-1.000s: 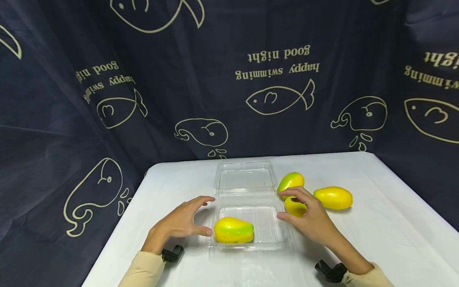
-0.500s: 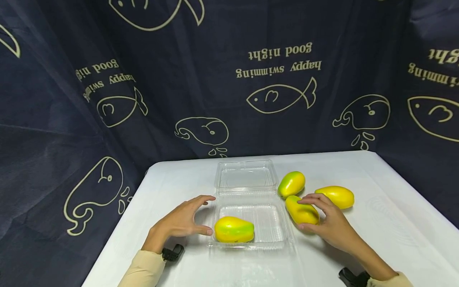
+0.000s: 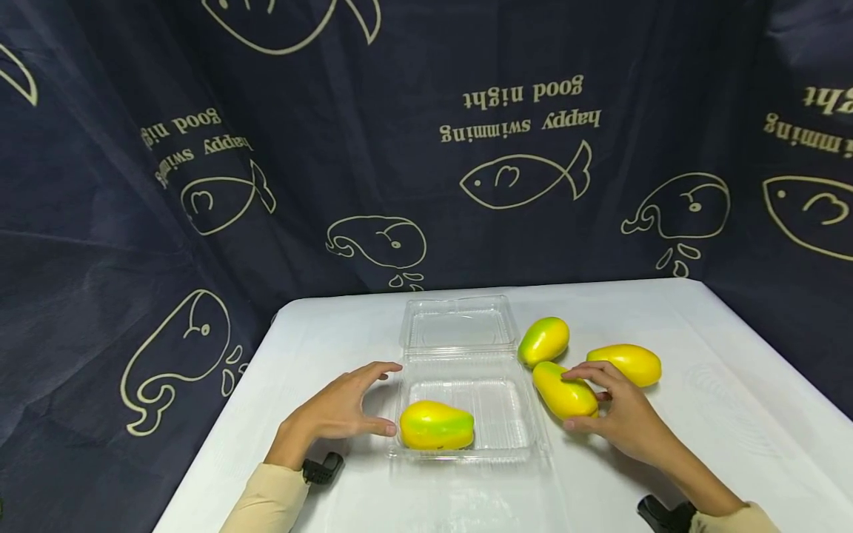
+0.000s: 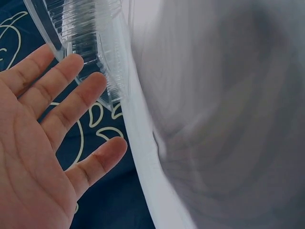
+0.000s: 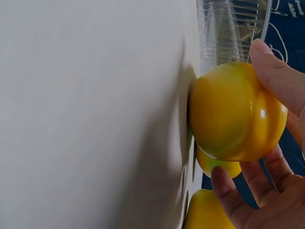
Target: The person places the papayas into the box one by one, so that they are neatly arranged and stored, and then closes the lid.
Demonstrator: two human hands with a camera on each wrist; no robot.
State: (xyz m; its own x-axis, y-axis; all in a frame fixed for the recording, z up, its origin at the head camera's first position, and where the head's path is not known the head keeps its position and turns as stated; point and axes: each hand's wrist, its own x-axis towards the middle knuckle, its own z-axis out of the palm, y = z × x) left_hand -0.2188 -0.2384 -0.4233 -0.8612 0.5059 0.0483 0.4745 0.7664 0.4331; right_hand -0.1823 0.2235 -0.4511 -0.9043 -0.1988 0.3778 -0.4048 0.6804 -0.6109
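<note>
A yellow-green papaya lies just right of the clear plastic clamshell container. My right hand reaches round its near end, thumb on one side and fingertips on the other; in the right wrist view this papaya sits between thumb and fingers, against the white tabletop. Another papaya lies crosswise in the front left of the container's base. At the container's left side my left hand holds nothing, its fingers spread apart in the left wrist view, fingertips close to the container wall.
Two more papayas lie beyond my right hand: one greener beside the container's hinge, one mostly yellow further right. The container's lid lies folded back, away from me. Dark printed cloth hangs behind the white table.
My right hand has moved rightward from the container's edge to the nearest papaya, its fingers coming round that fruit's near end. The left hand keeps its place.
</note>
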